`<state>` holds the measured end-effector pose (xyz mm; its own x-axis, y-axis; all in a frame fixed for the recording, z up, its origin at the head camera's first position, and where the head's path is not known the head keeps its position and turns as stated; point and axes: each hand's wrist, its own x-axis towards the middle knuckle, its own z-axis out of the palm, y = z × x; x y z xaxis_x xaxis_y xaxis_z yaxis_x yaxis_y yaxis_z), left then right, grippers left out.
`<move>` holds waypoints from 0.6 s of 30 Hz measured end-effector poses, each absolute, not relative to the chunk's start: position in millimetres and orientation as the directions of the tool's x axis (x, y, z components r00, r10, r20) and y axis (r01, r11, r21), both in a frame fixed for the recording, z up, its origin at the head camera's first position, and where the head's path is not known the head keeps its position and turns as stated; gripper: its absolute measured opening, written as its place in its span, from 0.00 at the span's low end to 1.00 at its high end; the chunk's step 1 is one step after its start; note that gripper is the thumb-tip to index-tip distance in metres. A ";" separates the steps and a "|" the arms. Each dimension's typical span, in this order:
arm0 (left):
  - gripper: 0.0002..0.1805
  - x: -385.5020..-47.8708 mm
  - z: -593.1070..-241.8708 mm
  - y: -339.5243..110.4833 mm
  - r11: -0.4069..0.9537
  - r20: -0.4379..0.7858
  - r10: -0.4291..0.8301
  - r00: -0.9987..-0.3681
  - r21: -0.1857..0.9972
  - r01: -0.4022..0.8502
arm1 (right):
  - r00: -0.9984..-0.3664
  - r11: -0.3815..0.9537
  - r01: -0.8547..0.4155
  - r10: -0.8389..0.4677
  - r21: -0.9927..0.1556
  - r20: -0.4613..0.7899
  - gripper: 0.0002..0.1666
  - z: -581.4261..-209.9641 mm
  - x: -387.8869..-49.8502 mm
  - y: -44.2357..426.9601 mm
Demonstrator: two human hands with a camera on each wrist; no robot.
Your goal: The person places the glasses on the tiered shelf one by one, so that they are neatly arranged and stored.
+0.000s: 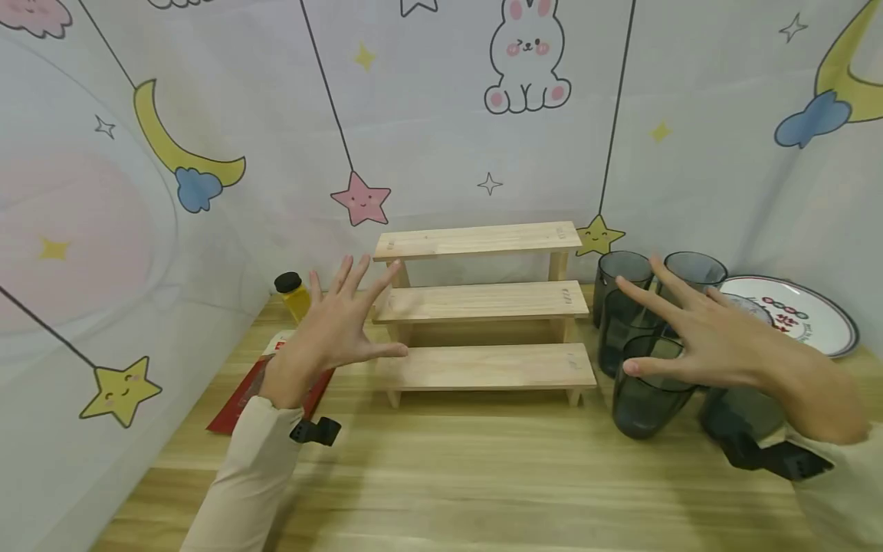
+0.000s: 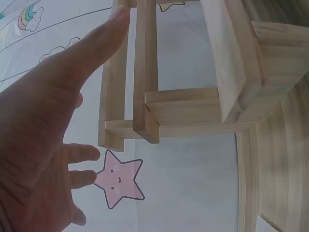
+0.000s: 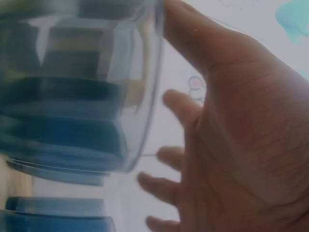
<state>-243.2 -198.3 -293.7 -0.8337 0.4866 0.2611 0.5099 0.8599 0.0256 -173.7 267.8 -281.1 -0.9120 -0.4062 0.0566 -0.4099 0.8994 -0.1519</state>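
Past cream sleeves [image 1: 241,483], has left hand [image 1: 336,330] spread beside three-tiered wooden stand [image 1: 483,300] and right hand [image 1: 717,339] spread by dark glasses [image 1: 643,414], gripping nothing, so looks barely begun, with stand upright and glasses to its right not yet lifted.

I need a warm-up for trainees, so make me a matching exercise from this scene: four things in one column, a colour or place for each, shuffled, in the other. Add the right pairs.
Things
1. Bottle
2. Three-tier stand
3. Tall tumblers
4. Large plate

Colours and places
A. See-through and dark-tinted
B. White with red markings
C. Yellow with a black cap
D. Pale wood, between the left hand and the right hand in the head view

Right pairs: 1-C, 2-D, 3-A, 4-B
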 end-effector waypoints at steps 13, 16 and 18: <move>0.57 -279.5 -300.1 -200.7 0.858 0.304 0.448 -0.840 0.116 0.500 | -0.922 0.919 -0.352 -0.373 -0.177 -0.105 0.68 -275.0 -157.9 269.2; 0.57 -288.0 -299.8 -198.0 0.852 0.294 0.444 -0.846 0.154 0.500 | -0.915 0.912 -0.363 -0.388 -0.190 -0.112 0.71 -273.6 -154.9 269.9; 0.56 -293.0 -298.8 -195.2 0.843 0.284 0.447 -0.848 0.184 0.506 | -0.913 0.911 -0.363 -0.390 -0.195 -0.120 0.72 -272.9 -154.0 270.7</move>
